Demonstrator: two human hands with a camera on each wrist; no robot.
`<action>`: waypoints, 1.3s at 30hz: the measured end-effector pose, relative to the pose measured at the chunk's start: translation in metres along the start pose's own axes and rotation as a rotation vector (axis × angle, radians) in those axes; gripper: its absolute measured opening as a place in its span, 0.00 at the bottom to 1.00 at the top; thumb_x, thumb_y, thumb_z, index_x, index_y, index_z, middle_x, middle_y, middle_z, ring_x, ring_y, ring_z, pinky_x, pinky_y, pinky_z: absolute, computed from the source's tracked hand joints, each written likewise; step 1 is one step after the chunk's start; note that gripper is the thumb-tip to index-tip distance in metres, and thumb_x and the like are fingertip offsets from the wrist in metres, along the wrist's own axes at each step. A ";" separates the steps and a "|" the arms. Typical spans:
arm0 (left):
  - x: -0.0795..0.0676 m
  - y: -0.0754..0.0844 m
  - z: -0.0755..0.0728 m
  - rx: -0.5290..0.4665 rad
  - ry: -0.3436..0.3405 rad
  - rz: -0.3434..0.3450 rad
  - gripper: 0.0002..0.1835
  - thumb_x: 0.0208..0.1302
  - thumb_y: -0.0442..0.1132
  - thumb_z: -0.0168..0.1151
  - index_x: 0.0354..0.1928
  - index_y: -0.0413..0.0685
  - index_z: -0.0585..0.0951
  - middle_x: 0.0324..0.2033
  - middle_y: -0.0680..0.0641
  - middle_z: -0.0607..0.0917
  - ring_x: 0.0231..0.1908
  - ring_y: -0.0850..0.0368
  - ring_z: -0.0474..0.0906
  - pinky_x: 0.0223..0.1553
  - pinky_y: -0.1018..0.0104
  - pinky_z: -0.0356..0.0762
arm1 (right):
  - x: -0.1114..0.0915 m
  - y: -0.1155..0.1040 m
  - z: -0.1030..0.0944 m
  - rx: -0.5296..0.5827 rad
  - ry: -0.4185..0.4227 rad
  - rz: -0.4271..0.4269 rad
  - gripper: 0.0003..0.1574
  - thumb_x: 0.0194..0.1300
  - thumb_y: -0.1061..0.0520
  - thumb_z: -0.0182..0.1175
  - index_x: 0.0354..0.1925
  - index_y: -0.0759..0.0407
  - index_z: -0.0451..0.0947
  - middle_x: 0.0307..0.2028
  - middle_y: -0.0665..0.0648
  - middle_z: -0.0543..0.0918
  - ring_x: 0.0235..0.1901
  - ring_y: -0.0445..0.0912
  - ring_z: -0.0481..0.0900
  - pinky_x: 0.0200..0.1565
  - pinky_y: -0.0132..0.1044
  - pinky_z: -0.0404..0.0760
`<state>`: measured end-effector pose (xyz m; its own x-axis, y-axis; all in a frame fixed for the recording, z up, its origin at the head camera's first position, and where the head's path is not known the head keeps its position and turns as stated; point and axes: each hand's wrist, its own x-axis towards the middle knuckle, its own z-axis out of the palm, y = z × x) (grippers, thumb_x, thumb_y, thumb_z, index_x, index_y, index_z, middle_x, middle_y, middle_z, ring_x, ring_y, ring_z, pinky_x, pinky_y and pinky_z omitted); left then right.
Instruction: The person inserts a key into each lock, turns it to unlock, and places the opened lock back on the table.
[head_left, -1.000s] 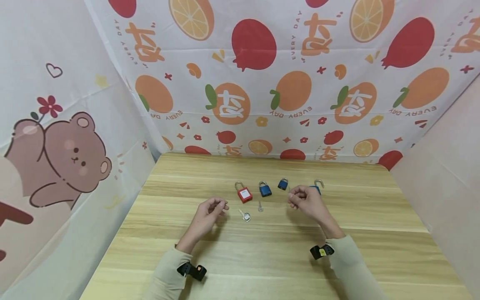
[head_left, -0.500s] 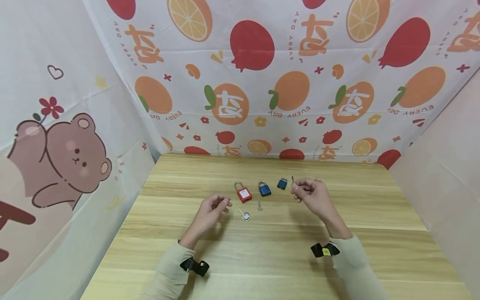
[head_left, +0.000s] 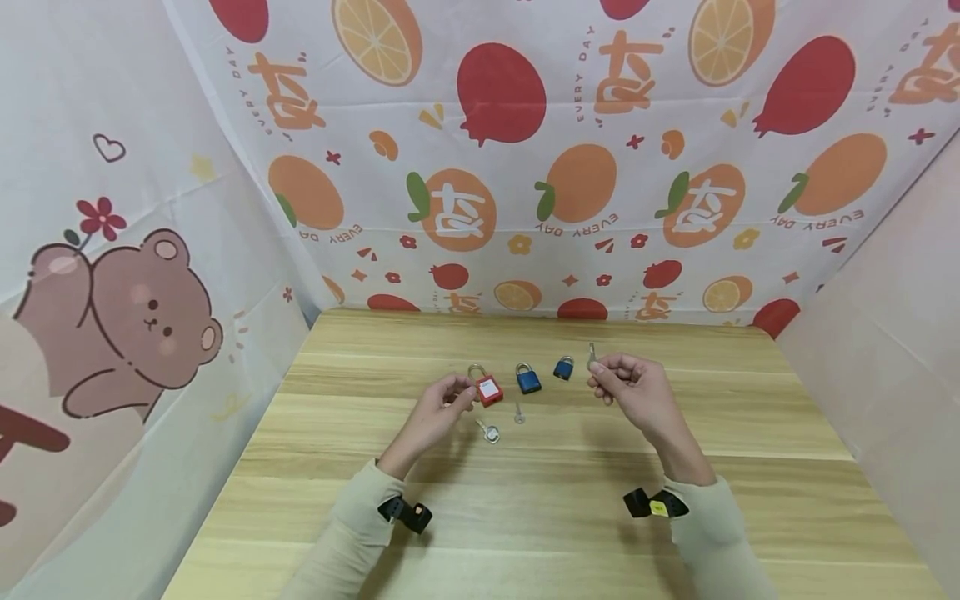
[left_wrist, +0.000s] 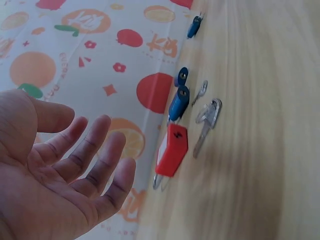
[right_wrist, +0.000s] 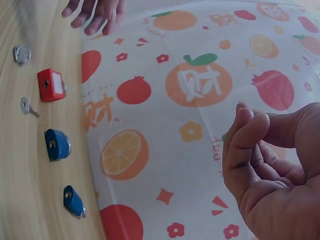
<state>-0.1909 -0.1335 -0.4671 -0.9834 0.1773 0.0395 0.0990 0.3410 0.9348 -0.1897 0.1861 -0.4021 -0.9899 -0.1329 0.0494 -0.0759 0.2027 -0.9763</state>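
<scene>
Your right hand [head_left: 633, 387] is pinching a key [head_left: 592, 353] between thumb and forefinger, its shaft pointing up and away from you in the head view. The other fingers of that hand are bent in toward the palm. From the right wrist you see the fingertips pressed together, but the key is too hidden there to make out.

Your left hand [head_left: 444, 400] holds nothing: the palm shows in the left wrist view, with the fingers loosely bent and the thumb apart from them. In the head view its fingertips come just beside the red lock [head_left: 491, 390], while the left wrist view shows a gap between the two.

The red lock lies on the surface [head_left: 525, 517], white label facing up and shackle pointing away from you. Just right of it is the blue lock [head_left: 528, 379], and farther right the small blue lock [head_left: 563, 367], near your right hand and the key it holds. A fourth lock [left_wrist: 194, 27], also blue, shows in the left wrist view, well apart from the other three.

Nearer to you than the red and blue locks lie a small key [head_left: 520, 414] and, to its left, a ringed key [head_left: 490, 432].

You wear pale sleeves [head_left: 708, 529] and a black strap [head_left: 405, 512] on each wrist. Behind the surface hangs a fruit-print cloth [head_left: 517, 192].
</scene>
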 end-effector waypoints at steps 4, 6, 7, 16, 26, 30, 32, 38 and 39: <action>0.008 0.008 0.007 0.036 -0.019 0.036 0.14 0.77 0.40 0.55 0.54 0.39 0.80 0.46 0.36 0.86 0.43 0.47 0.81 0.39 0.68 0.75 | -0.003 -0.004 0.001 0.024 0.003 -0.014 0.16 0.74 0.53 0.60 0.44 0.68 0.80 0.29 0.45 0.87 0.28 0.37 0.83 0.32 0.30 0.84; 0.013 0.011 0.011 0.049 -0.030 0.043 0.13 0.76 0.40 0.56 0.53 0.40 0.81 0.46 0.37 0.86 0.44 0.48 0.81 0.40 0.67 0.75 | -0.003 -0.006 0.001 0.031 0.006 -0.024 0.16 0.74 0.53 0.60 0.43 0.67 0.80 0.29 0.46 0.86 0.28 0.37 0.83 0.32 0.29 0.83; 0.015 0.012 0.013 0.053 -0.038 0.046 0.12 0.76 0.40 0.56 0.53 0.42 0.81 0.46 0.38 0.86 0.44 0.48 0.81 0.41 0.67 0.76 | -0.004 -0.006 0.002 0.034 0.008 -0.029 0.16 0.74 0.53 0.60 0.43 0.67 0.80 0.28 0.45 0.86 0.28 0.37 0.82 0.31 0.29 0.83; 0.039 0.014 0.028 0.062 -0.087 0.074 0.13 0.76 0.39 0.56 0.54 0.39 0.80 0.45 0.33 0.86 0.41 0.42 0.82 0.39 0.67 0.77 | -0.005 -0.013 0.002 0.038 0.022 -0.054 0.15 0.74 0.51 0.61 0.41 0.64 0.80 0.29 0.47 0.86 0.28 0.37 0.82 0.31 0.31 0.83; 0.075 0.022 0.056 0.169 -0.103 0.101 0.11 0.75 0.39 0.56 0.52 0.41 0.80 0.46 0.41 0.86 0.44 0.50 0.83 0.45 0.61 0.81 | -0.011 -0.018 0.002 0.063 0.031 -0.089 0.14 0.74 0.52 0.61 0.40 0.63 0.81 0.28 0.46 0.86 0.27 0.37 0.81 0.30 0.29 0.82; 0.087 0.029 0.067 0.181 -0.130 0.095 0.11 0.75 0.39 0.55 0.52 0.41 0.80 0.45 0.41 0.86 0.45 0.50 0.83 0.46 0.59 0.81 | -0.011 -0.019 0.001 0.079 0.033 -0.113 0.13 0.74 0.52 0.61 0.38 0.62 0.81 0.28 0.46 0.86 0.27 0.36 0.81 0.29 0.28 0.81; 0.093 0.031 0.073 0.195 -0.131 0.097 0.13 0.75 0.39 0.55 0.53 0.39 0.80 0.45 0.41 0.86 0.45 0.50 0.83 0.44 0.60 0.81 | -0.012 -0.020 0.000 0.081 0.036 -0.120 0.12 0.74 0.52 0.61 0.38 0.61 0.81 0.28 0.45 0.86 0.27 0.36 0.81 0.29 0.28 0.80; 0.109 0.034 0.090 0.269 -0.119 0.099 0.12 0.73 0.38 0.56 0.51 0.38 0.80 0.42 0.41 0.87 0.40 0.52 0.83 0.41 0.65 0.79 | -0.014 -0.021 -0.003 0.082 0.043 -0.124 0.13 0.73 0.51 0.61 0.38 0.61 0.82 0.28 0.46 0.86 0.27 0.37 0.81 0.29 0.29 0.81; 0.111 0.034 0.093 0.282 -0.122 0.102 0.12 0.73 0.37 0.56 0.50 0.38 0.80 0.41 0.41 0.87 0.39 0.52 0.83 0.40 0.66 0.78 | -0.015 -0.021 -0.004 0.082 0.043 -0.125 0.13 0.73 0.52 0.61 0.38 0.61 0.82 0.28 0.46 0.86 0.27 0.37 0.81 0.29 0.30 0.81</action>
<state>-0.2824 -0.0163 -0.4639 -0.9424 0.3273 0.0695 0.2512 0.5549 0.7931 -0.1736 0.1876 -0.3820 -0.9777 -0.1099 0.1791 -0.1908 0.1067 -0.9758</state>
